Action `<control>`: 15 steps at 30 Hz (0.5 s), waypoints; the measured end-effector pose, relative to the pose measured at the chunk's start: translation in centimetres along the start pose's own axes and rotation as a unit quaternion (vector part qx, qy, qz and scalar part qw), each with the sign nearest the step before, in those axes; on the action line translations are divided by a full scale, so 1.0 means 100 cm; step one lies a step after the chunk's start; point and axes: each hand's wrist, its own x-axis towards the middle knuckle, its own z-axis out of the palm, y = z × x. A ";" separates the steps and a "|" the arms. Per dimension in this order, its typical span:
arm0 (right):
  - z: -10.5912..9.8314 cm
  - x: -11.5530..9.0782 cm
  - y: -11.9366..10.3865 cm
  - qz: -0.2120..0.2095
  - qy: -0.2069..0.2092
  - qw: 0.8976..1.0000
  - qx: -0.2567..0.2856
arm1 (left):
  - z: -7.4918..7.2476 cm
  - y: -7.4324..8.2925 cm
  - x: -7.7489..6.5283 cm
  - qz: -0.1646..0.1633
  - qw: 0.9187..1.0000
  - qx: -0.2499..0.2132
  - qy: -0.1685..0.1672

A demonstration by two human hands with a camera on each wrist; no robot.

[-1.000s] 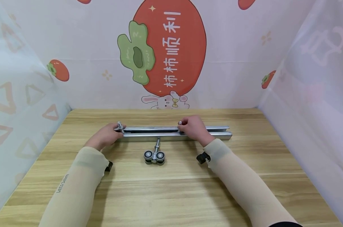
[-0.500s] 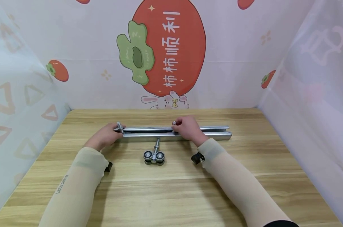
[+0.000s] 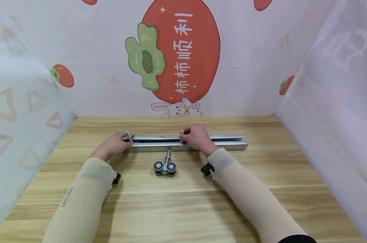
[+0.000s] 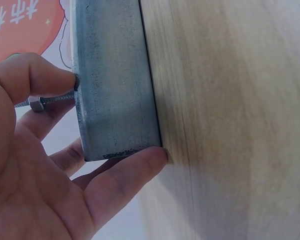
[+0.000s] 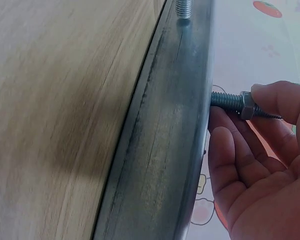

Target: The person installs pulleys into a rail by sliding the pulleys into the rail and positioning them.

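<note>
Gripping the slotted metal rail [image 3: 226, 145] at its left end with the left hand [image 3: 110, 145], with bent fingers about that end and thumb tip against the upper edge, just beside the left bolt [image 3: 128, 134], upright but slightly tilted in the slot. Pinching the right bolt [image 5: 230, 101] near mid-rail with the right hand [image 3: 198, 136], with thumb clamped at its nut [image 5: 247, 106]. Lying near the back edge of the table [image 3: 183, 209], parallel to it: the rail. Farther from that edge, just in front of the rail: the wheeled roller [image 3: 165, 167], with threaded stem [image 3: 168, 155] toward the rail's front wall; impossible to tell whether touching. Beyond the back edge: a fruit-printed backdrop [image 3: 104, 40].
</note>
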 end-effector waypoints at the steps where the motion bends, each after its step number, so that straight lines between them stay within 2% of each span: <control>1: 0.001 0.000 0.000 0.000 0.001 1.000 0.001 | 0.000 -0.001 0.000 -0.001 1.000 -0.002 0.000; 8: 0.004 -0.002 0.001 -0.008 -0.018 1.000 -0.007 | 0.003 -0.006 0.000 -0.007 1.000 -0.006 -0.003; 12: -0.003 -0.008 -0.002 0.029 -0.033 0.999 0.019 | 0.003 -0.006 0.001 -0.006 1.000 -0.011 -0.002; 15: -0.013 -0.013 -0.007 0.053 -0.018 0.997 0.048 | 0.002 -0.006 0.001 -0.007 1.000 -0.014 0.001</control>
